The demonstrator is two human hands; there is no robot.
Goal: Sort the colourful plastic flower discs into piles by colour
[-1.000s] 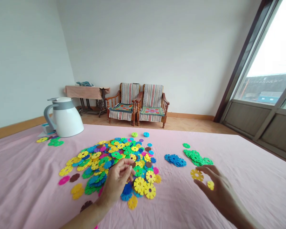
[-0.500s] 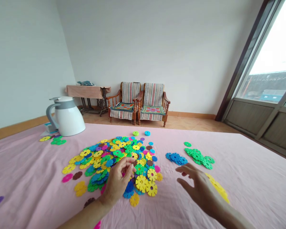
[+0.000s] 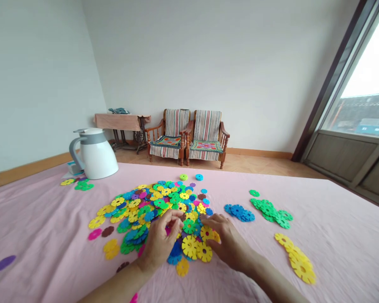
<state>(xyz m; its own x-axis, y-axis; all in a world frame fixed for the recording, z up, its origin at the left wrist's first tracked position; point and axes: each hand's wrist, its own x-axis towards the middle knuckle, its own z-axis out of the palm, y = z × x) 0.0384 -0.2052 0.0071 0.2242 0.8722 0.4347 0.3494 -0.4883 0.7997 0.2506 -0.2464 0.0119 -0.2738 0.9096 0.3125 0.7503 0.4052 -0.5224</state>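
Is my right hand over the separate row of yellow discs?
No, your right hand is at the mixed pile, well left of the yellow row.

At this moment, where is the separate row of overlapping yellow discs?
In the head view, the yellow row lies to the right of the right hand, on the near side of the green group.

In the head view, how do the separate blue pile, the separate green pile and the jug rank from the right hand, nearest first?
From the right hand:
1. Blue pile: just ahead, slightly right.
2. Green pile: right of the blue.
3. Jug: far left.
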